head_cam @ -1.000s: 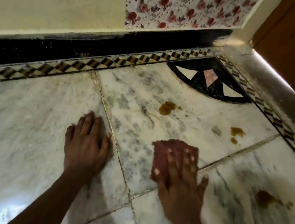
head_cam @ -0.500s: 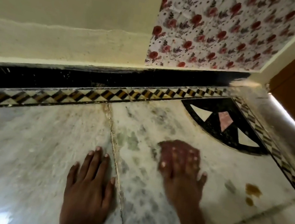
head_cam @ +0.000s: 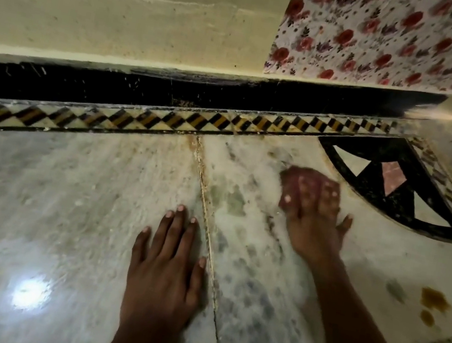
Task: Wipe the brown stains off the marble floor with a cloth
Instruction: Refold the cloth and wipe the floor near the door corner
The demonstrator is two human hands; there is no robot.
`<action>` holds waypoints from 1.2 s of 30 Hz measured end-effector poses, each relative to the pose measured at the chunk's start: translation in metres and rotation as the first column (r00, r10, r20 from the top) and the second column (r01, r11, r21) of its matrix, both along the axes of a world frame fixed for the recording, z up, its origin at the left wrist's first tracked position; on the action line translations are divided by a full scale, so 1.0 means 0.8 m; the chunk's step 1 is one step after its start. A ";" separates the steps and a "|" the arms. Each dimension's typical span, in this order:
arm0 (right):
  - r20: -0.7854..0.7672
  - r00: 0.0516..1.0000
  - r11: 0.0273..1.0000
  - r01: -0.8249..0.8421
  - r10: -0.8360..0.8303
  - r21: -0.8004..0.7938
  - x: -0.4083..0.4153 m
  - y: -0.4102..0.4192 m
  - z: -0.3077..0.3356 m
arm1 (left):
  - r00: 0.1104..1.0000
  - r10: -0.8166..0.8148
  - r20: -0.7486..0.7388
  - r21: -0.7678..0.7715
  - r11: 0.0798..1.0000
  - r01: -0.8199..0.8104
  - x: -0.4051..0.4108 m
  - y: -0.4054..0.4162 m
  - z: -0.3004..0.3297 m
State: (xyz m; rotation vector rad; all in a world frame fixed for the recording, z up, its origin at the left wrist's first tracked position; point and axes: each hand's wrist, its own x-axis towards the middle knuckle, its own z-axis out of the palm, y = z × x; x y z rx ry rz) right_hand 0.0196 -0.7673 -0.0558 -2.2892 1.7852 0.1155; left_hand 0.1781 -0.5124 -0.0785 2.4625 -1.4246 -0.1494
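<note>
Two bare hands on the marble floor, one cloth, two brown stains in view. Left hand flat and spread, palm down, holding nothing, just left of the floor joint running toward the wall. Right hand pressed palm-down with fingers spread on the one reddish cloth, blurred; pinning it flat to the marble rather than gripping it in a fist. Cloth right of the joint, just beside the black corner inlay, near the one checkered border strip. Larger brown stain well right of the joint, past the right forearm; smaller brown stain just below it, close but apart. One floral sheet on the wall above the cloth.
</note>
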 end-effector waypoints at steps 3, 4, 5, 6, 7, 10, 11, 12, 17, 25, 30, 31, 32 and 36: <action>0.085 0.977 0.980 0.194 -0.197 0.043 0.100 -0.071 0.006 | 1.000 0.000 0.011 -0.015 1.000 0.001 0.000 0.003 -0.002; 0.087 0.986 0.988 0.140 -0.145 0.059 0.136 -0.083 0.005 | 1.000 0.005 0.011 -0.021 1.000 -0.005 -0.001 0.003 -0.003; 0.082 0.996 0.998 0.028 -0.033 0.053 0.168 -0.083 0.002 | 1.000 0.002 0.012 -0.018 1.000 -0.001 0.000 0.002 -0.002; 0.078 0.989 0.991 -0.129 0.125 0.048 0.188 -0.069 0.003 | 1.000 -0.001 0.013 -0.008 1.000 0.001 -0.002 0.001 -0.002; 0.073 0.950 0.951 -0.306 0.303 0.039 0.197 -0.046 0.004 | 1.000 0.001 0.015 -0.004 1.000 -0.001 -0.002 0.001 -0.001; 0.119 0.832 0.839 -0.545 0.542 -0.010 0.141 0.043 -0.004 | 1.000 0.004 0.008 -0.005 1.000 -0.004 -0.003 0.001 0.004; 0.105 0.856 0.862 -0.507 0.507 -0.024 0.108 0.069 -0.008 | 1.000 0.007 0.002 -0.006 1.000 -0.006 -0.001 0.001 0.006; 0.067 0.906 0.909 -0.416 0.417 -0.031 0.070 0.084 -0.009 | 1.000 0.004 -0.005 -0.002 1.000 -0.004 -0.001 0.000 0.007; 0.145 0.969 0.976 0.210 -0.201 -0.051 0.058 -0.019 0.003 | 1.000 0.005 0.011 0.023 1.000 -0.005 0.001 -0.002 0.003; 0.030 0.802 0.802 -0.597 0.596 0.006 0.103 0.023 -0.010 | 0.999 0.026 0.040 -0.023 0.999 -0.025 -0.002 -0.001 0.003; -0.025 0.982 0.983 -0.186 0.186 0.001 -0.013 0.024 -0.004 | 0.999 0.011 0.040 -0.014 1.000 -0.011 0.001 -0.001 0.005; 0.015 1.000 1.000 -0.010 0.010 0.010 -0.006 0.001 -0.001 | 0.999 0.010 0.045 0.000 1.000 -0.010 0.000 -0.001 0.005; 0.041 0.990 0.991 0.131 -0.132 0.028 0.014 -0.023 0.004 | 0.999 0.012 0.044 0.006 1.000 -0.012 0.001 -0.001 0.004; 0.090 0.996 0.996 0.015 -0.023 0.083 0.139 -0.058 0.009 | 0.998 0.004 0.067 -0.008 1.000 -0.004 0.001 0.002 0.000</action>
